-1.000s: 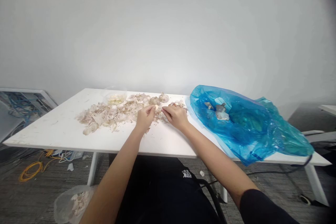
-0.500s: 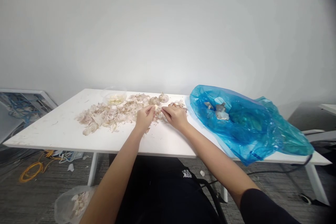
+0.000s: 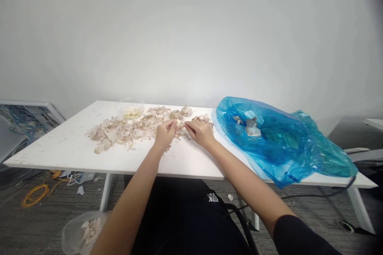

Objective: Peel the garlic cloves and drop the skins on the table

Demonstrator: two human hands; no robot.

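We see the left hand (image 3: 165, 133) pinching a pale garlic clove (image 3: 178, 122) above the bench (image 3: 74, 149); whether the right hand (image 3: 201, 132), just beside it, grips anything, we cannot tell. Beyond loose garlic skins (image 3: 119, 130), pale cloves (image 3: 132, 113) in a clear bowl (image 3: 120, 108) look done; two garlic bulbs (image 3: 187, 111) appear unpeeled.

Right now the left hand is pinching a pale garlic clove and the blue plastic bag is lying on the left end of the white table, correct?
Not quite: the head view shows the blue plastic bag on the right end of the white table. The left hand is indeed pinching a pale garlic clove.
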